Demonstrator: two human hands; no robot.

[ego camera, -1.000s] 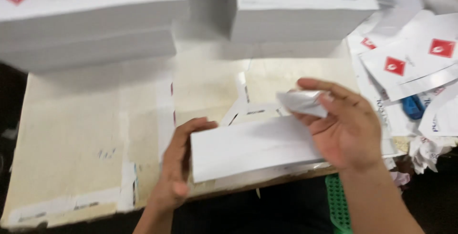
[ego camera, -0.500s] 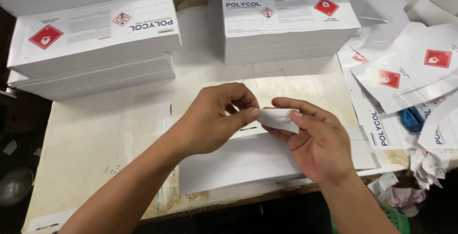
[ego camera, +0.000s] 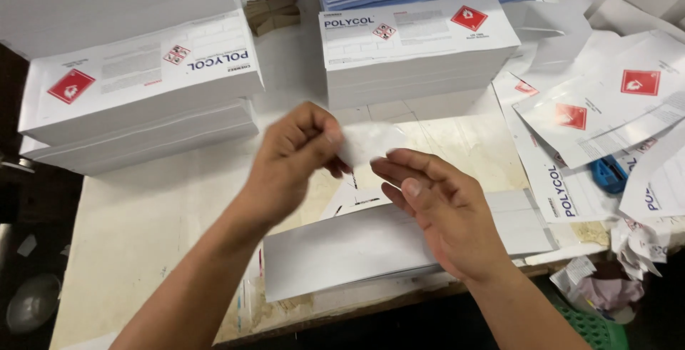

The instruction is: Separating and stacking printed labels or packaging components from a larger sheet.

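Left hand [ego camera: 296, 154]: fingers pinched on white paper scrap [ego camera: 367, 141], above grey flat sheet [ego camera: 371, 246] on tabletop [ego camera: 143, 221]. Right hand [ego camera: 446, 214]: fingers spread loose, holding nothing, just beside scrap

Pale worktable [ego camera: 143, 229]: two label stacks [ego camera: 143, 86] [ego camera: 417, 43], long white sheet [ego camera: 371, 246], loose labels [ego camera: 606, 114]

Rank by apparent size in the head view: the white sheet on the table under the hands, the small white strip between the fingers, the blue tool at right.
1. White sheet, by far the largest.
2. Small white strip, pinched by the left hand, with the right hand beside it.
3. Blue tool, partly hidden under papers, so its rank against the strip is unsure.
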